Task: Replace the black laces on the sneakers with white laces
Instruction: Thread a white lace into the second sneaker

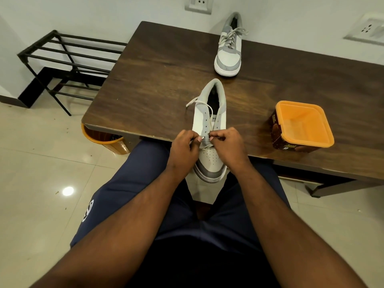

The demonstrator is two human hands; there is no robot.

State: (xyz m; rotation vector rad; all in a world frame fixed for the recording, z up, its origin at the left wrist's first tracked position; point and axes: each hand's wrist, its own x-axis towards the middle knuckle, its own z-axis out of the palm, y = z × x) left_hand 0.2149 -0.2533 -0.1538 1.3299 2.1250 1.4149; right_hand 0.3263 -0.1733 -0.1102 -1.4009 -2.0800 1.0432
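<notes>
A white and grey sneaker (pixel 209 125) lies at the table's front edge, its toe sticking out over my lap. A white lace (pixel 199 103) runs loosely through it, with one end trailing to the left on the table. My left hand (pixel 185 146) pinches the lace at the lowest left eyelets. My right hand (pixel 227 144) pinches the lace at the lowest right eyelets. Most of its eyelets stand bare. A second sneaker (pixel 229 48) sits at the back of the table, fully laced in white and tied. No black lace is in view.
An orange-rimmed brown tub (pixel 301 126) stands open on the dark wooden table (pixel 155 80) to the right of the near sneaker. An orange bin (pixel 104 140) sits under the table's left corner. A black metal rack (pixel 68 65) stands on the floor at left.
</notes>
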